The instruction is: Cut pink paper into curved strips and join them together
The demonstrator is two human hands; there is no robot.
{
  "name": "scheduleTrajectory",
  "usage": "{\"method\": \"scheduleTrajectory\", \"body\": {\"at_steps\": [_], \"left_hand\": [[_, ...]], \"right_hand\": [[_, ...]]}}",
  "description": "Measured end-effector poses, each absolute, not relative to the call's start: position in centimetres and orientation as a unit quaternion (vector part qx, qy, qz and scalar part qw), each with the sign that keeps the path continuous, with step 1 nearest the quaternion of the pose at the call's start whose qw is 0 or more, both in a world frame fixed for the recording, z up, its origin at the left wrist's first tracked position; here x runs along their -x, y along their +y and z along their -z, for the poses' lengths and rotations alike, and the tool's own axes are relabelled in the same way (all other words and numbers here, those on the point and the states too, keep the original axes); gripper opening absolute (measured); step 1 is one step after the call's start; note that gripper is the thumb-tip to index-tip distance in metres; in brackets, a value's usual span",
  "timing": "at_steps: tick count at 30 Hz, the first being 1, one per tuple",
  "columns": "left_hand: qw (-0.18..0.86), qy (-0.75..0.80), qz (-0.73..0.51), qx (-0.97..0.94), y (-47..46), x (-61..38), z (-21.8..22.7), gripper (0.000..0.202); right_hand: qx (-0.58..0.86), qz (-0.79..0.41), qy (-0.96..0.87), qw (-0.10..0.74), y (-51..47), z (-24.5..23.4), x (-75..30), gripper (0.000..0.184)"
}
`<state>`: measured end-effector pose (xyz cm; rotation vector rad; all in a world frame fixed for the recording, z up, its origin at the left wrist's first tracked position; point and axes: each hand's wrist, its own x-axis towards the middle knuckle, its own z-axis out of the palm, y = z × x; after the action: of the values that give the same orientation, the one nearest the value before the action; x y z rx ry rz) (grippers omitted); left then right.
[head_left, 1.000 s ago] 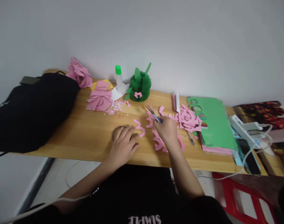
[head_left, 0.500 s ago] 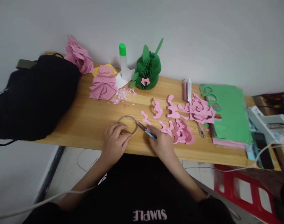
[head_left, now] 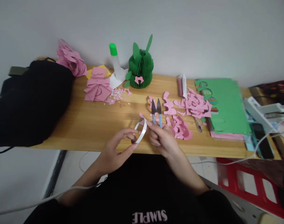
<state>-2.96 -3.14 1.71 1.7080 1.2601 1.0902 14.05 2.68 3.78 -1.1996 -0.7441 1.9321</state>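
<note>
Between thumb and fingers, my left hand [head_left: 117, 149] grips a thin white tape roll [head_left: 142, 134], tilted up so its band shows. My right hand [head_left: 164, 137] holds a pair of thread snips [head_left: 160, 119] with blue handles, their two dark blades apart and pointing away from me. The right thumb and forefinger also touch the roll's right edge. Beyond the snips lie pink paper cutouts [head_left: 169, 107], and more curved pink pieces [head_left: 180, 127] are just right of that hand.
A green honeycomb-paper figure [head_left: 141, 70] and a green-capped glue bottle [head_left: 116, 60] stand at the back. Pink scraps [head_left: 196, 102] and green sheets [head_left: 228, 107] lie right, near a phone [head_left: 262, 141]. A black bag [head_left: 32, 102] covers the left end. White cable [head_left: 240, 159] crosses the front right.
The tape roll has been lifted off the table and turned on edge. The snips have swung from pointing left to pointing away, and the right fingers now touch the roll.
</note>
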Motion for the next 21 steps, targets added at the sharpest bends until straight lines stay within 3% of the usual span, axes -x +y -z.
{"method": "scheduleTrajectory", "body": {"at_steps": [4,8,10,12,17,21], "left_hand": [[0.288,0.46,-0.383,-0.747,-2.4,2.4,-3.2,0.055],[0.204,0.455,-0.366,-0.785,-1.9,2.2,-3.6,0.045],[0.214,0.448,-0.376,-0.782,-1.9,2.2,-3.6,0.04],[0.279,0.44,-0.395,-0.756,-1.9,2.2,-3.7,0.035],[0.557,0.398,-0.442,-0.58,-1.2,2.5,-4.9,0.032],[0.657,0.381,-0.427,-0.491,-0.4,2.8,-5.9,0.034]], "right_hand": [[0.467,-0.734,-0.308,0.384,2.9,-5.3,-13.8,0.048],[0.481,-0.701,-0.316,0.42,3.1,-5.7,-13.6,0.044],[0.485,-0.7,-0.313,0.421,3.3,-5.5,-13.5,0.046],[0.491,-0.704,-0.318,0.402,3.5,-5.2,-13.6,0.047],[0.527,-0.62,-0.424,0.397,3.9,-4.1,-15.5,0.049],[0.518,-0.513,-0.58,0.363,4.1,-4.4,-18.8,0.058]]}}
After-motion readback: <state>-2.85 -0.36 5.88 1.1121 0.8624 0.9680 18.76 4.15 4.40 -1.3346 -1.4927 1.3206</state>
